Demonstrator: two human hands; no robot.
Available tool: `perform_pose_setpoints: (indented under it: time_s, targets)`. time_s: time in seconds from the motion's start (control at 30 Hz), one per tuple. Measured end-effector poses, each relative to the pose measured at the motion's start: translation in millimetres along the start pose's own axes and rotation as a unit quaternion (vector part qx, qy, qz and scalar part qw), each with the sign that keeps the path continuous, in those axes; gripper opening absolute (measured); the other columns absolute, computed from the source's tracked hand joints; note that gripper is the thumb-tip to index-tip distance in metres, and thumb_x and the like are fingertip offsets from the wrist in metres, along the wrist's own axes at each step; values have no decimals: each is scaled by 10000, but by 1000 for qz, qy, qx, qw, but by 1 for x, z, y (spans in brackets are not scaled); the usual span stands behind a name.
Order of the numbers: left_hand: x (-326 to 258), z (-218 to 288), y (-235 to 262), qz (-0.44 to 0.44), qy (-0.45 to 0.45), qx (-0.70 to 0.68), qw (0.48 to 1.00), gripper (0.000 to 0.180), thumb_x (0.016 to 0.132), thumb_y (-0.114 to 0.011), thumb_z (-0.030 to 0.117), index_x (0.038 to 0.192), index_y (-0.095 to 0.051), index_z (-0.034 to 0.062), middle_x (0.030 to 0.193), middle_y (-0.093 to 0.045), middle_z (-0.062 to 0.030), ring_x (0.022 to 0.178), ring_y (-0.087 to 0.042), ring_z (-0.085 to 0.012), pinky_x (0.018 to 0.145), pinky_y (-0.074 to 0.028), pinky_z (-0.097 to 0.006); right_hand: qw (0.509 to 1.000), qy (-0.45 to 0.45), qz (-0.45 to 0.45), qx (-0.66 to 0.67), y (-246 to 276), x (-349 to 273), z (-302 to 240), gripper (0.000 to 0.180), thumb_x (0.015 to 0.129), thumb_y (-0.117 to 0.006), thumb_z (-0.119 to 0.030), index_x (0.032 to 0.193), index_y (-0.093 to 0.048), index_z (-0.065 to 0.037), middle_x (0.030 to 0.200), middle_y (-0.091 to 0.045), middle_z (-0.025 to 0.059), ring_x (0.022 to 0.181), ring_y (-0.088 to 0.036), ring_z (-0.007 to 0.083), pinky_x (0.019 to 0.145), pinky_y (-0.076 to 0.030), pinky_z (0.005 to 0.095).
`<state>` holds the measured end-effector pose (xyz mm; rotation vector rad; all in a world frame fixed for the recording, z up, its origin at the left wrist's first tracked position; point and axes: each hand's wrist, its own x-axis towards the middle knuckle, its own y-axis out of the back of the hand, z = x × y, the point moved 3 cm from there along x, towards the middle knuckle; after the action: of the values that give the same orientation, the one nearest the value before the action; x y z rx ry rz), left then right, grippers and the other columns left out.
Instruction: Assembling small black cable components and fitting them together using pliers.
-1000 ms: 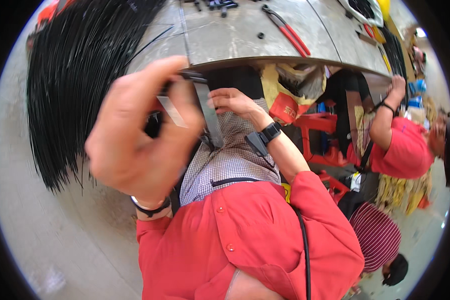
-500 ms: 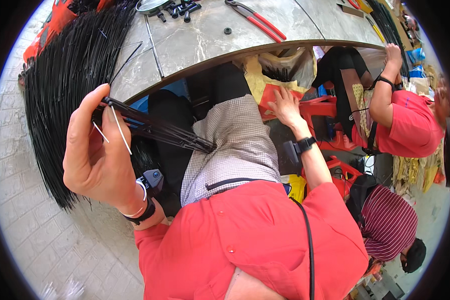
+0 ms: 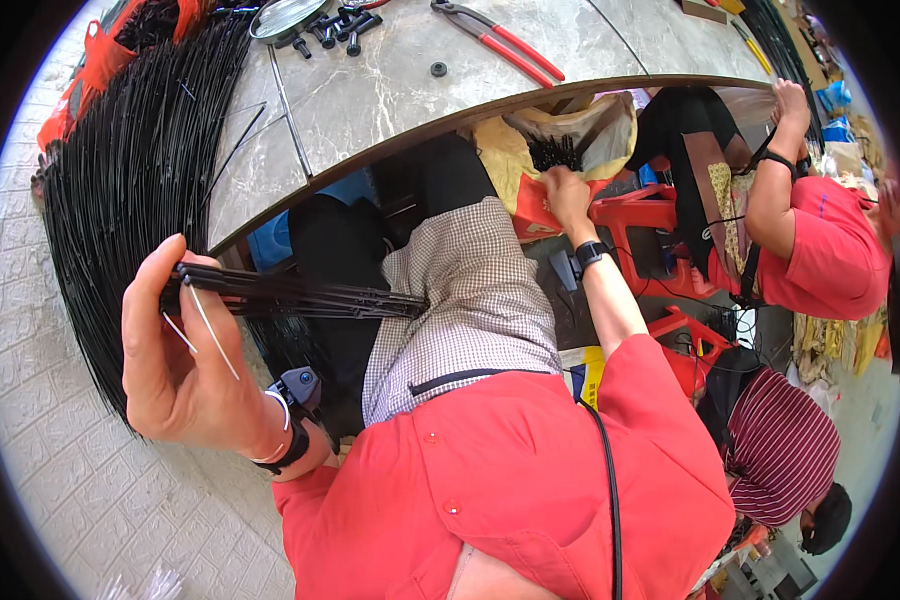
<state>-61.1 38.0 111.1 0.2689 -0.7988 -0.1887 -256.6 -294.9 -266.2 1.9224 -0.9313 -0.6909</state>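
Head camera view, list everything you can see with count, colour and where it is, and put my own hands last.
Cable ties: large heap, black, left end of table.
Tie bundle: one, black, in left hand.
Loose ties: two, white, in left palm.
Table: one, grey marble look, top.
Pliers: one, red handles, table top centre.
Screws: several, black, table top.
Bag: one, yellowish, under table edge, ties inside.
Stools: some, red, right of centre.
Co-worker: one, red shirt, right.
Second person: one, striped top, lower right.
Left hand: holds bundle.
Right hand: reaches into bag.
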Motion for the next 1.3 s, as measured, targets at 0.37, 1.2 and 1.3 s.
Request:
perform_pose_setpoints:
  time_s: [0.37,1.2,1.3]
  targets:
    - [3,-4,1,4,-2,50,999,242,786,-584,-155,1027,-613,-149,889,-659,-192,699,-629,-165,627,-540,-229,937,-195,27,288,3,65,8,254,794,-725,-211,828,-622,19,671,-646,67,548,-644,135,452,-494,265]
    - [20,6,-10,-80,-79,-12,994,286,701,-673,-87,967,-678,17,760,-632,-69,563,-575,-120,537,-459,-233,935,124,-67,325,99,-22,-138,258,888,-595,-89,1107,-597,47,941,-678,100,842,-629,123,723,-498,250]
    - [14,-1,-14,-75,-74,-70,992,288,709,-679,-72,982,-670,18,749,-619,-76,551,-573,-121,523,-456,-243,812,215,-137,525,170,-72,-240,265,878,-609,-10,1140,-588,19,984,-661,61,888,-624,108,755,-491,216]
